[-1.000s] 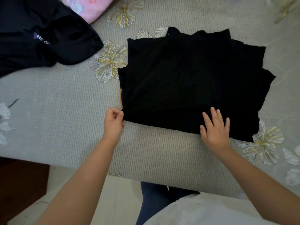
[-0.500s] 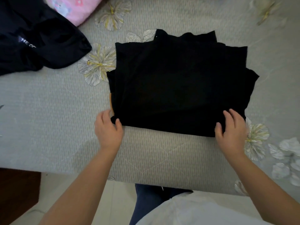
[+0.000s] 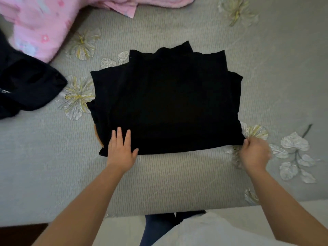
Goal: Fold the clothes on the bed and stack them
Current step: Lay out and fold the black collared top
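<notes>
A folded black garment (image 3: 168, 100) lies in layers on the grey flowered bed (image 3: 177, 183), and a sliver of orange shows under its near left edge. My left hand (image 3: 121, 150) rests flat on the garment's near left corner, fingers spread. My right hand (image 3: 254, 153) is blurred at the near right corner, its fingers curled at the garment's edge. A crumpled dark navy garment (image 3: 24, 89) with white lettering lies unfolded at the far left.
A pink patterned blanket (image 3: 40, 23) is bunched at the top left of the bed. The bed's near edge (image 3: 195, 208) runs in front of my body, with pale floor below it.
My left hand slid from beside the near left corner onto the garment and flattened. My right hand moved right to the near right corner and curled. The view shifted, showing more pink blanket.
</notes>
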`<action>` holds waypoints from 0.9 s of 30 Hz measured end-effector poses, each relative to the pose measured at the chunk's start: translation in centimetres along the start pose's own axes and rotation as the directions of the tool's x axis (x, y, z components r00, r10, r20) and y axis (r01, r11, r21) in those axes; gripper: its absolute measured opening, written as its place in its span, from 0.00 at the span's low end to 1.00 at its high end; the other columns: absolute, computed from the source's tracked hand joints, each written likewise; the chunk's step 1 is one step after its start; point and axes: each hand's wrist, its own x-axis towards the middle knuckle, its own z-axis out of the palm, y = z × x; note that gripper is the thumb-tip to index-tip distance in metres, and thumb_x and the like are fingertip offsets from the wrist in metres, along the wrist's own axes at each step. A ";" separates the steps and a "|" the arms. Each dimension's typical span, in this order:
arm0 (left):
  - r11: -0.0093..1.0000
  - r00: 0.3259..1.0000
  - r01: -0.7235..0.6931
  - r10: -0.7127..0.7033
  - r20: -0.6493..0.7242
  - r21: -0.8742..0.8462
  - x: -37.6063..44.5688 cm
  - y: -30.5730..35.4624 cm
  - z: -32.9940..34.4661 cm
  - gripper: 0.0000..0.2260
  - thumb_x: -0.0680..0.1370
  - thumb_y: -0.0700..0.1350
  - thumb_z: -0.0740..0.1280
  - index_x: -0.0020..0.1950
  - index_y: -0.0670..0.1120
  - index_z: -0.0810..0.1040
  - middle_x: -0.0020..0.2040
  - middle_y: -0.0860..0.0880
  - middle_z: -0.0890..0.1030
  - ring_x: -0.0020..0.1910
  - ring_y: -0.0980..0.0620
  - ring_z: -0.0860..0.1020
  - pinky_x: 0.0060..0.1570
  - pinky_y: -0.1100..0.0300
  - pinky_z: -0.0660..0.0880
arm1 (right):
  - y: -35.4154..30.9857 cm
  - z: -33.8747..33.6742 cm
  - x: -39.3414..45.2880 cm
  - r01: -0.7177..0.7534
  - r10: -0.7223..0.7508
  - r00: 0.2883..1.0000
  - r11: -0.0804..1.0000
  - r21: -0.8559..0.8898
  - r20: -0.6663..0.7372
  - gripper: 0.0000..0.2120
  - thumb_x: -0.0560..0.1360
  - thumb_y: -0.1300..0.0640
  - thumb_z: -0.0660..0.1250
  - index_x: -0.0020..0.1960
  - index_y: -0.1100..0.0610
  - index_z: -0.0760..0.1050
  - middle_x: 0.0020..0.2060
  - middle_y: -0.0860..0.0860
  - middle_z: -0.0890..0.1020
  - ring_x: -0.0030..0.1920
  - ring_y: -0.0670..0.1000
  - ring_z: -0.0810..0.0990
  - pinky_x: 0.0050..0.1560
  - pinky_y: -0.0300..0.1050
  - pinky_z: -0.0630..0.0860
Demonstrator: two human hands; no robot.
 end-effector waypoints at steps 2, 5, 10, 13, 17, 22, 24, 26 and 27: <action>0.999 0.999 0.016 -0.017 0.032 0.032 0.0 0.3 -0.8 0.31 0.79 0.56 0.54 0.76 0.45 0.45 0.76 0.40 0.44 0.74 0.42 0.43 0.72 0.52 0.49 | -0.6 0.1 -0.2 0.020 -0.019 0.999 1.000 -0.023 0.030 0.12 0.77 0.63 0.59 0.52 0.71 0.75 0.50 0.68 0.76 0.55 0.66 0.72 0.53 0.57 0.66; 1.000 0.999 0.016 -0.015 -0.040 0.016 0.2 1.8 -2.8 0.27 0.79 0.54 0.56 0.74 0.42 0.56 0.74 0.40 0.54 0.74 0.43 0.51 0.70 0.51 0.55 | -1.6 0.0 -0.2 -0.032 0.032 0.999 0.990 0.141 0.003 0.13 0.76 0.59 0.61 0.54 0.68 0.74 0.51 0.65 0.77 0.55 0.64 0.73 0.55 0.57 0.67; 0.940 0.921 -0.331 0.340 -0.189 0.079 4.2 8.5 -7.6 0.19 0.79 0.44 0.58 0.70 0.41 0.65 0.71 0.42 0.64 0.70 0.44 0.62 0.65 0.52 0.62 | -3.7 0.6 0.4 -0.115 0.097 0.991 0.968 0.224 0.093 0.24 0.73 0.44 0.64 0.56 0.64 0.72 0.52 0.60 0.77 0.56 0.60 0.74 0.58 0.57 0.69; 0.843 0.826 -0.507 0.535 -0.178 0.178 8.4 15.0 -10.3 0.21 0.78 0.41 0.59 0.72 0.43 0.62 0.72 0.45 0.62 0.69 0.46 0.62 0.65 0.54 0.62 | -4.4 1.3 1.0 -0.200 0.169 0.975 0.950 0.239 0.143 0.20 0.73 0.44 0.64 0.52 0.61 0.73 0.48 0.56 0.79 0.53 0.58 0.75 0.57 0.53 0.64; 0.728 0.740 -0.610 0.664 -0.104 0.314 12.9 23.7 -12.7 0.30 0.77 0.39 0.61 0.75 0.45 0.51 0.76 0.48 0.52 0.65 0.47 0.68 0.49 0.57 0.71 | -3.8 2.1 1.6 -0.087 0.049 0.990 0.949 0.304 0.131 0.15 0.75 0.53 0.64 0.33 0.56 0.65 0.28 0.48 0.69 0.35 0.53 0.69 0.45 0.45 0.55; 0.652 0.721 -0.678 0.680 0.134 0.340 16.2 29.4 -13.9 0.34 0.75 0.36 0.61 0.76 0.49 0.47 0.76 0.51 0.47 0.62 0.44 0.71 0.47 0.53 0.72 | -1.4 0.6 4.4 0.037 -0.066 0.992 0.966 0.257 0.105 0.18 0.74 0.53 0.66 0.29 0.54 0.63 0.30 0.47 0.68 0.41 0.53 0.72 0.46 0.45 0.54; 0.631 0.705 -0.693 0.694 0.148 0.348 17.0 30.0 -14.4 0.31 0.76 0.38 0.61 0.75 0.49 0.51 0.74 0.48 0.55 0.61 0.43 0.71 0.48 0.53 0.72 | -0.7 -0.1 6.3 0.061 -0.083 0.994 0.964 0.259 0.075 0.12 0.74 0.53 0.66 0.34 0.56 0.73 0.33 0.47 0.69 0.44 0.54 0.73 0.44 0.45 0.52; 0.608 0.686 -0.710 0.711 0.154 0.355 17.5 30.3 -14.9 0.28 0.75 0.39 0.62 0.73 0.46 0.57 0.68 0.46 0.65 0.61 0.44 0.71 0.51 0.54 0.71 | -0.3 -0.9 8.3 0.060 -0.075 0.996 0.967 0.249 0.051 0.10 0.74 0.53 0.66 0.41 0.59 0.78 0.36 0.49 0.70 0.46 0.55 0.74 0.46 0.45 0.53; 0.617 0.689 -0.712 0.706 0.164 0.334 17.6 30.4 -15.2 0.24 0.75 0.39 0.62 0.71 0.45 0.62 0.65 0.45 0.69 0.60 0.44 0.72 0.53 0.54 0.70 | 0.0 -1.5 9.3 0.064 -0.074 0.997 0.969 0.240 0.033 0.10 0.74 0.53 0.66 0.42 0.60 0.79 0.36 0.50 0.71 0.46 0.55 0.74 0.48 0.46 0.56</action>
